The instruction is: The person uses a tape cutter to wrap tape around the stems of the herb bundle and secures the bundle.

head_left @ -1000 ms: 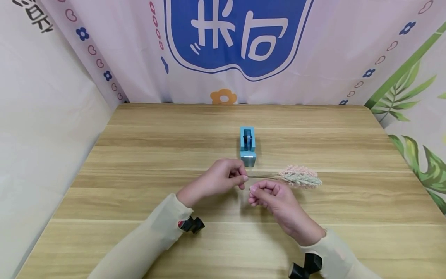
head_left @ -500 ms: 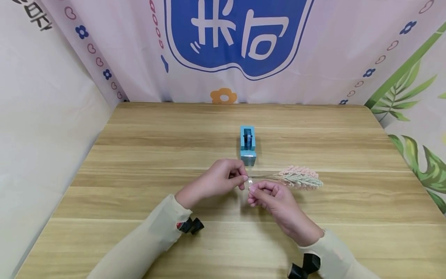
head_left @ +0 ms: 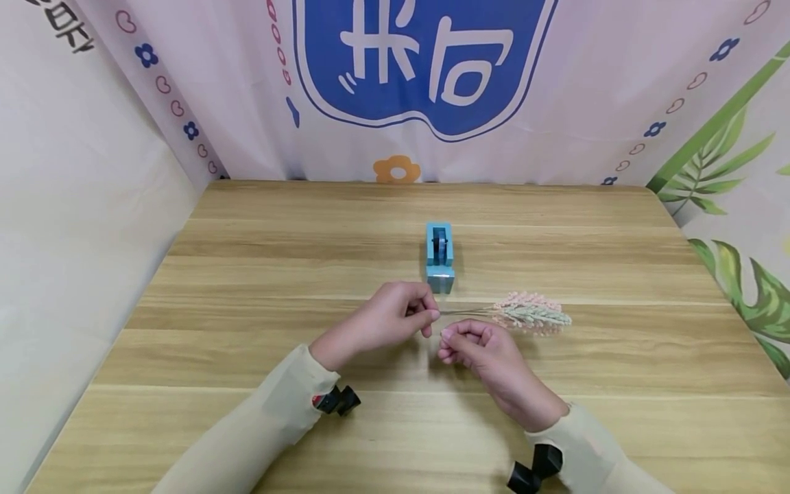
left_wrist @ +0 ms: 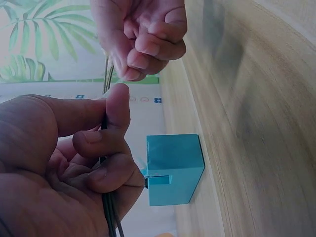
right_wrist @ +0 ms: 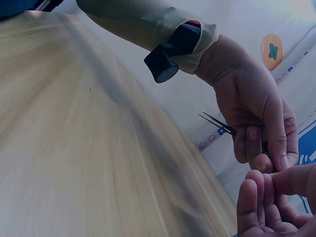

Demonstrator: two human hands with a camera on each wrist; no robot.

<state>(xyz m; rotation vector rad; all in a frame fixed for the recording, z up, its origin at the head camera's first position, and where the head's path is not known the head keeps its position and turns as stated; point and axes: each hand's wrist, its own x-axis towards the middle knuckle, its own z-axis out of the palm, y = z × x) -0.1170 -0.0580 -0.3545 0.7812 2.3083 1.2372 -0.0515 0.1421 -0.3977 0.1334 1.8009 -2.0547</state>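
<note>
My left hand (head_left: 395, 312) pinches the thin stems (head_left: 467, 312) of a small bunch of artificial flowers (head_left: 532, 314), with pink and pale green heads pointing right. Dark stem ends (right_wrist: 217, 123) stick out behind its curled fingers in the right wrist view. Just below the stems, my right hand (head_left: 494, 357) has thumb and forefinger pinched together on a piece of clear tape, now mostly hidden. In the left wrist view the right fingertips (left_wrist: 132, 71) are close above the left thumb. A blue tape dispenser (head_left: 439, 254) stands just beyond both hands.
The wooden table (head_left: 247, 288) reaches back to a printed curtain (head_left: 247, 89). A white cloth side (head_left: 80, 206) borders the left, and a leaf-patterned one (head_left: 740, 226) the right. Both wrists carry black cameras (head_left: 338, 400).
Both hands stay nearly in place, with the left still pinching the stems. A shiny glint of tape seen between the hands half a second ago no longer shows.
</note>
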